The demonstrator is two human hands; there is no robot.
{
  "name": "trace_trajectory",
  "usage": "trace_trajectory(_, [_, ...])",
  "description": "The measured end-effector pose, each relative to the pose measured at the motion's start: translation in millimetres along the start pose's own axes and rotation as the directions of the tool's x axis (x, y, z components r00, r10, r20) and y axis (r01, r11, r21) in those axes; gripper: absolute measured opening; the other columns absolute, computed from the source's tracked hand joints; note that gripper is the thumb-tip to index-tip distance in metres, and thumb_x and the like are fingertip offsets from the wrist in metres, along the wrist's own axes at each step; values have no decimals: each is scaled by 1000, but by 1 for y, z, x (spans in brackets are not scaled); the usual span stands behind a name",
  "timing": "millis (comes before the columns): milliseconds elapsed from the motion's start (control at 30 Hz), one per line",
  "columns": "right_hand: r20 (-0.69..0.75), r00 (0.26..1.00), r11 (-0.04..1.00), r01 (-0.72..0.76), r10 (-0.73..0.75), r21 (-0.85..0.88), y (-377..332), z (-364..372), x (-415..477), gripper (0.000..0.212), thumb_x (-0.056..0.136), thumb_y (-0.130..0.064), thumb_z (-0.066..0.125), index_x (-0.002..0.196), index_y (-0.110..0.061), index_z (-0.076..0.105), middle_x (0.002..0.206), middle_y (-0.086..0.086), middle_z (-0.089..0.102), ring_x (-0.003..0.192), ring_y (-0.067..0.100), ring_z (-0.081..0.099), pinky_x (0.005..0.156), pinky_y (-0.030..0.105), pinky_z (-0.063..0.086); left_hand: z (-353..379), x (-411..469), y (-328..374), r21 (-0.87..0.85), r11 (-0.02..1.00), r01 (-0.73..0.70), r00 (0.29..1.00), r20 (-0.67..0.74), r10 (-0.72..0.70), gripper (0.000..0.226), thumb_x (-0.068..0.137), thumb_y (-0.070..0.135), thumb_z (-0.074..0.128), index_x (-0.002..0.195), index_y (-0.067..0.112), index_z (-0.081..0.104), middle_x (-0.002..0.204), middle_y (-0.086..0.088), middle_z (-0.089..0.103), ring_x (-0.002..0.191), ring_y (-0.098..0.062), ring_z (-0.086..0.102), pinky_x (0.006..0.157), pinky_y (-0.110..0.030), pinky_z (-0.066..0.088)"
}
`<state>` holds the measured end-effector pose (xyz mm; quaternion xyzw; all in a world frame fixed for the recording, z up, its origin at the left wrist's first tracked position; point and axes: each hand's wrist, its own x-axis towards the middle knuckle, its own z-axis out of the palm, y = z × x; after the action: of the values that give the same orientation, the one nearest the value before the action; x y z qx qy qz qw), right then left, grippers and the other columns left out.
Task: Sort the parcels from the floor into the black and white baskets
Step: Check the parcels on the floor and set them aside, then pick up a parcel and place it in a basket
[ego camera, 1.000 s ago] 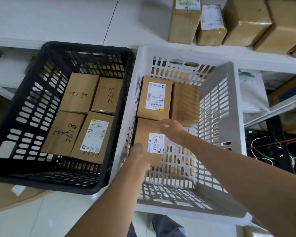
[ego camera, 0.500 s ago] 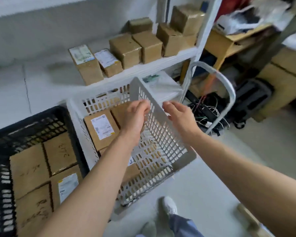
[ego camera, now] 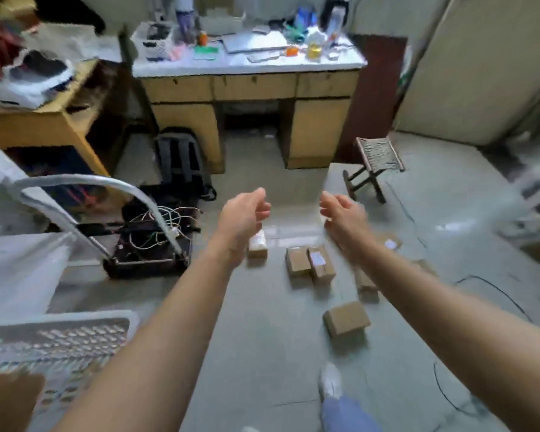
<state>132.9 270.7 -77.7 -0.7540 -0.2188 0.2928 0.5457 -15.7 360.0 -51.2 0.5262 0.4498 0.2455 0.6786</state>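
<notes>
Several brown cardboard parcels lie on the grey floor: a labelled one just under my left hand, a pair side by side, one partly behind my right forearm, and a plain one nearest me. My left hand and my right hand are stretched forward above them, fingers curled and apart, holding nothing. A corner of the white basket shows at the lower left with a parcel in it. The black basket is out of view.
A hand trolley with a curved white handle and a tray of wires stands on the left. A yellow desk stands ahead, a backpack beside it, a small folding stool to the right. My shoe is below.
The view has swung right, from the baskets to the floor. My hands left the parcel in the white basket and now reach out empty over the parcels on the floor.
</notes>
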Motion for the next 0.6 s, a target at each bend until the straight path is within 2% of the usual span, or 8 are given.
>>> trace_trajectory(67, [-104,992,997,-71,74,32,17,-50,18,24,93,-39,52,81,-21,62,95,5,65,99,24,60,87,41,48,48,18,-6,31,999,33,999,29,-34,19,94,25,48,80,17,57,88,-4,60,81,-17,56,78,-32,40])
trace_trajectory(167, [-228,958,982,-153,175,110,48,-116,43,27,95,-36,51,84,-14,64,94,10,62,89,23,55,77,35,44,115,41,-19,73,993,95,991,93,-102,18,94,24,48,82,15,58,84,-3,60,86,-21,57,80,-33,42])
trace_trajectory(267, [-318,913,964,-216,256,157,79,-176,69,33,94,-36,51,98,-6,66,106,20,65,95,30,60,85,42,48,177,59,-32,88,983,160,974,146,-171,17,94,24,49,84,16,59,84,-2,60,87,-20,57,84,-34,44])
trace_trajectory(333, [-344,895,956,-237,284,174,96,-216,90,30,95,-35,51,102,-9,64,106,16,64,101,25,60,88,40,48,217,71,-38,89,978,189,965,167,-202,17,94,23,49,82,15,58,83,-1,59,85,-20,57,85,-34,43])
trace_trajectory(400, [-370,881,953,-246,296,178,110,-251,110,25,94,-35,52,91,-12,62,99,8,63,97,21,59,86,38,48,255,83,-44,89,974,208,959,176,-221,16,94,21,47,82,14,56,81,-1,58,81,-18,57,85,-34,42])
trace_trajectory(467, [-388,872,952,-245,299,183,121,-280,129,34,93,-33,53,86,-1,62,88,5,58,87,19,55,78,36,44,288,94,-48,93,969,229,953,180,-243,16,94,20,46,83,14,56,81,-2,58,79,-18,56,87,-34,42])
trace_trajectory(533, [-396,862,946,-257,316,197,129,-303,145,46,90,-33,53,99,12,56,84,5,51,82,18,49,73,34,39,314,105,-51,100,961,257,945,180,-272,16,94,19,46,82,15,56,80,-2,58,81,-19,56,91,-36,43])
trace_trajectory(600, [-405,848,938,-280,341,202,136,-321,158,46,89,-34,54,97,11,56,83,4,52,82,18,49,73,33,38,333,117,-53,118,952,283,938,175,-300,16,94,18,46,80,15,55,77,-1,57,80,-19,55,93,-36,43])
